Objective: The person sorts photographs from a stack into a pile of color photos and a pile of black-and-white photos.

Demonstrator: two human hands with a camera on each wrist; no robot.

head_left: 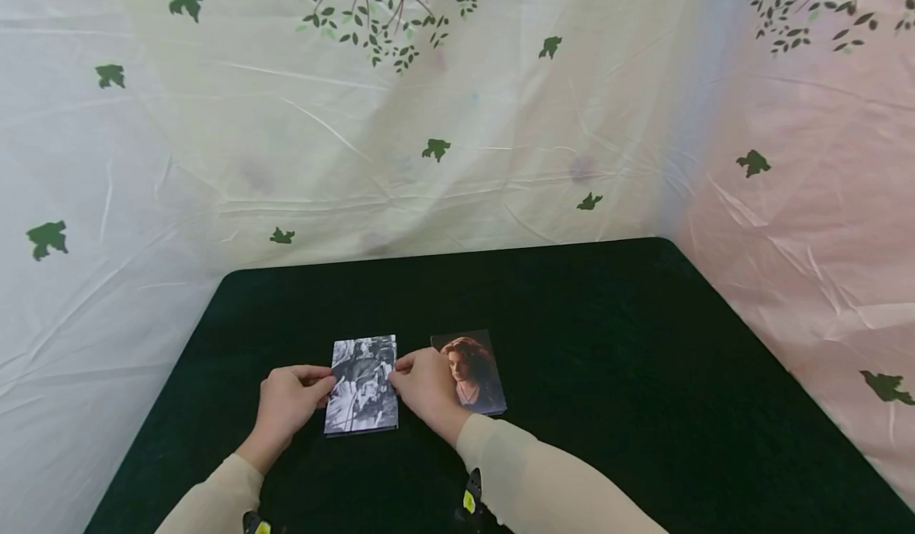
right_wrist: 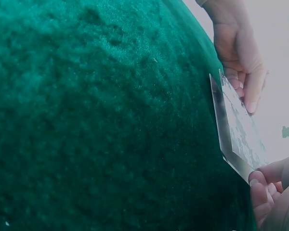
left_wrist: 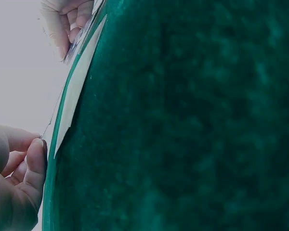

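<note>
A black-and-white photo card [head_left: 363, 383] is held between both hands near the table's front, seen face up in the head view. My left hand [head_left: 284, 403] pinches its left edge between thumb and fingers. The right hand [head_left: 427, 387] pinches the opposite edge the same way. In the right wrist view the held card [right_wrist: 243, 127] is raised at a slant over a second flat piece [right_wrist: 222, 122] beneath it. Beside it on the right lies a colour portrait photo card [head_left: 475, 371], partly covered by my right hand.
A dark green velvety cloth [head_left: 608, 359] covers the table. Pale curtains [head_left: 322, 168] with green leaf and bird prints hang behind it and along both sides. Cream sleeves [head_left: 557, 470] and dark wrist straps [head_left: 472, 498] show at the front.
</note>
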